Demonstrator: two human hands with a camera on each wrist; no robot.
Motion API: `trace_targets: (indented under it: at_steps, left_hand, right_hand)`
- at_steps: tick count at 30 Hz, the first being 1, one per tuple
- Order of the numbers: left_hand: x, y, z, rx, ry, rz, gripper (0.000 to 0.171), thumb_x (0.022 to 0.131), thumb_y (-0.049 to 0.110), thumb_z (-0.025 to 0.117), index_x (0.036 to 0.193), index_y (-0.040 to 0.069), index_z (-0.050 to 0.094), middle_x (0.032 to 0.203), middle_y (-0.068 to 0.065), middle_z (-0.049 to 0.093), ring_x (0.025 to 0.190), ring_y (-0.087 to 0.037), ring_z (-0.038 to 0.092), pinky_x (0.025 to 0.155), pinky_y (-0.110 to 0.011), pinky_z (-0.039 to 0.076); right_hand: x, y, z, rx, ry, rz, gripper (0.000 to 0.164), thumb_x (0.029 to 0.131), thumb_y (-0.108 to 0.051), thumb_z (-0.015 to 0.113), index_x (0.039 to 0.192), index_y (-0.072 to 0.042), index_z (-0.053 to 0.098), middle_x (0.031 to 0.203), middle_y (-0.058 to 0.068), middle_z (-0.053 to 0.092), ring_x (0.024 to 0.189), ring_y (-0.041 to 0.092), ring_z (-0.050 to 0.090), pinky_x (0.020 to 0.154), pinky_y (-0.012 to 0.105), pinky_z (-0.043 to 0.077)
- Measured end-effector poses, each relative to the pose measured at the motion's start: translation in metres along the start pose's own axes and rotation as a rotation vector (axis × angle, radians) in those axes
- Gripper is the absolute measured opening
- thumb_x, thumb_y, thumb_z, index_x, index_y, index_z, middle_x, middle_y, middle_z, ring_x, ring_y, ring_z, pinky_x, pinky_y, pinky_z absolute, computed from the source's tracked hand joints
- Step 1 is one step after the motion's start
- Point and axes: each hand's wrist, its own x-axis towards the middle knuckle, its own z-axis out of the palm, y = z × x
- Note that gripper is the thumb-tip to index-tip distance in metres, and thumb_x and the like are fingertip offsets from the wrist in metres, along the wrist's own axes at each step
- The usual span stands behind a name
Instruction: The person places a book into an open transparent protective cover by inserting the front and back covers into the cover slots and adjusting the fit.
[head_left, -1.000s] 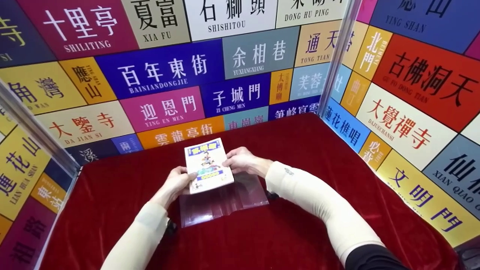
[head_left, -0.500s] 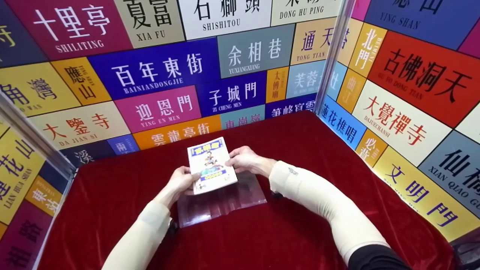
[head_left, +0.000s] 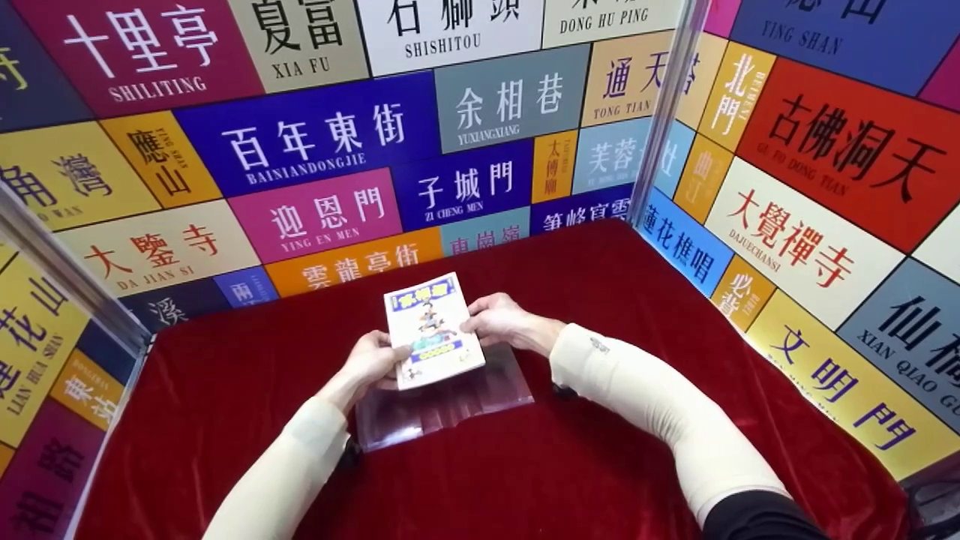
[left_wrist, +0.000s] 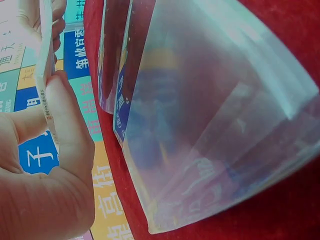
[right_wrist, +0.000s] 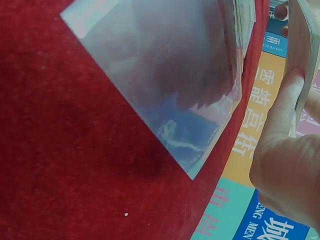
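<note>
A thin white paperback book (head_left: pixel 435 334) with a cartoon figure and blue-and-yellow lettering on its cover is held up over the table, tilted toward the head camera. The left hand (head_left: pixel 371 361) pinches its lower left edge, thumb on the cover. On the opposite edge the right hand (head_left: pixel 504 322) grips it between thumb and fingers. Both wrist views show the book edge-on, with the left hand (left_wrist: pixel 55 150) and the right hand (right_wrist: pixel 290 150) around it. Below the book, a clear plastic book cover (head_left: pixel 450 409) lies on the cloth, partly hidden by book and hands.
Dark red velvet cloth (head_left: pixel 585 465) covers the table. Upright panels with colourful Chinese place names (head_left: pixel 315 210) stand along the back and both sides, joined by metal posts (head_left: pixel 664 135). In the right wrist view a tiny white speck (right_wrist: pixel 126 214) lies on the cloth.
Both hands have shifted slightly to the right, carrying the book with them. Their grip on it looks the same. The plastic cover stays on the cloth.
</note>
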Motion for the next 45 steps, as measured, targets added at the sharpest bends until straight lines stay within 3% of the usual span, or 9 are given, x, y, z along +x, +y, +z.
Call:
trace_targets:
  at_steps: [11,24,30,45]
  left_hand:
    - [-0.003,-0.001,0.010,0.067,0.030,0.009,0.026,0.106,0.015,0.066,0.125,-0.001,0.057,0.091,-0.012,0.080,0.069,-0.019,0.079,0.056,-0.029,0.064]
    - [0.000,0.005,0.020,0.109,0.023,0.029,0.023,0.105,0.013,0.067,0.123,0.000,0.060,0.100,-0.017,0.081,0.071,-0.022,0.080,0.056,-0.029,0.065]
    - [-0.005,-0.001,0.018,0.129,0.037,0.019,0.020,0.104,0.013,0.069,0.118,0.002,0.061,0.094,-0.013,0.079,0.066,-0.020,0.078,0.055,-0.029,0.064]
    - [-0.003,-0.007,0.028,0.165,-0.006,0.010,0.017,0.103,0.013,0.075,0.110,0.002,0.063,0.086,-0.009,0.077,0.064,-0.016,0.075,0.055,-0.027,0.064]
  right_hand:
    - [-0.005,0.007,-0.013,-0.017,-0.005,0.015,0.038,0.093,-0.001,0.080,0.129,0.003,0.070,0.102,0.010,0.083,0.088,0.017,0.081,0.071,0.029,0.068]
    - [-0.009,0.014,-0.025,0.025,-0.023,0.014,0.035,0.096,0.002,0.076,0.129,0.005,0.068,0.096,0.006,0.084,0.088,0.017,0.083,0.077,0.032,0.070]
    - [-0.006,0.017,-0.023,0.024,-0.054,0.018,0.034,0.095,0.004,0.076,0.128,0.006,0.068,0.093,0.004,0.084,0.087,0.016,0.082,0.076,0.032,0.070]
    - [-0.013,0.030,-0.035,0.003,-0.056,0.051,0.029,0.094,0.003,0.074,0.123,0.002,0.068,0.092,0.004,0.083,0.085,0.016,0.082,0.076,0.035,0.071]
